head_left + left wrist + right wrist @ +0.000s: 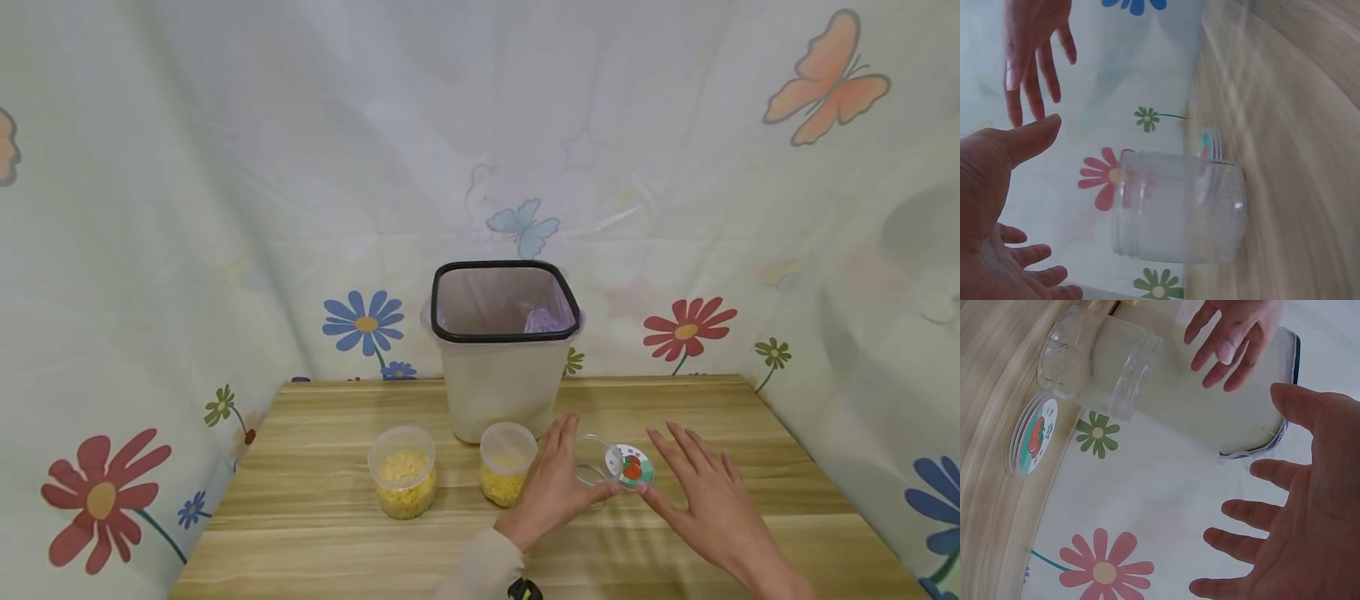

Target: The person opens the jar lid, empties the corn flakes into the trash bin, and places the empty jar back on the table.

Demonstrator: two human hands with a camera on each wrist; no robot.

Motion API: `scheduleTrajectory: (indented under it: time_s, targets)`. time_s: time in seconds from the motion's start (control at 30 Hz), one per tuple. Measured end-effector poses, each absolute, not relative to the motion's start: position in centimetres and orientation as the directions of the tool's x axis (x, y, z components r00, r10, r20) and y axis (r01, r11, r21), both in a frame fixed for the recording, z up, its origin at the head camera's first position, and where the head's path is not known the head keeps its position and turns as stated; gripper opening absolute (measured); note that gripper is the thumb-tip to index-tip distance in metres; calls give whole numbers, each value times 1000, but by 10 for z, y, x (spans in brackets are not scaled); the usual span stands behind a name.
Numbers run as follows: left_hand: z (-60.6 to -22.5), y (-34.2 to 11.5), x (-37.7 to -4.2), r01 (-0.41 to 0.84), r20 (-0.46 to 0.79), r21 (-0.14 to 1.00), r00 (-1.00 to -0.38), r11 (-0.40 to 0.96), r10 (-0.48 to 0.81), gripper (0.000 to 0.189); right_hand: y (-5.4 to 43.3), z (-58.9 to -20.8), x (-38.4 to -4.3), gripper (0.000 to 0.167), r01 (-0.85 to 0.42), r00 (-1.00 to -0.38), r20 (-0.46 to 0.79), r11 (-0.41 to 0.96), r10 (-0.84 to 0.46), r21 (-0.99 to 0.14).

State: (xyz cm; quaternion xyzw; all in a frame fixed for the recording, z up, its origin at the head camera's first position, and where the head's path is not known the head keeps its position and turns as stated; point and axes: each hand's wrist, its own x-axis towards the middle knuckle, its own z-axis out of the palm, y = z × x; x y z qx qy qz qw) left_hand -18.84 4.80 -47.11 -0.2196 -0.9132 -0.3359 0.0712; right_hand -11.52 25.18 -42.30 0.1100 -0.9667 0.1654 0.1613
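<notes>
Left wrist: jar (1172, 209) clear, cylindrical, ridge-necked, upright on table (1297, 187).

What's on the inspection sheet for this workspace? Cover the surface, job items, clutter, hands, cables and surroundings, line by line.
Surface: wood-grain tabletop.
Job items: a see-through jar standing upright, uncapped; beside it, apparently a stack of lids, the top one printed with a red fruit.
Clutter: two lidless tubs, the nearer-to-jar tub and the farther tub, both holding yellow pieces; behind them, a black-rimmed bin.
Hands: left hand and right hand spread on either side of the jar, holding nothing.
Cables: nothing seen.
Surroundings: pale backdrop printed with flowers and butterflies.
</notes>
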Motion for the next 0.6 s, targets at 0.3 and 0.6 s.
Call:
scheduleTrajectory:
  time_s: [0.3, 0.6]
  targets:
    - [-460, 34, -184, 540, 364, 480, -840, 691, 403, 105, 244, -417, -119, 79, -306, -902, 387, 915, -191, -262]
    - [-455, 16, -184, 591, 440, 321, -785, 740, 436, 103, 232, -408, -123, 75, -331, -891, 399, 910, -215, -249]
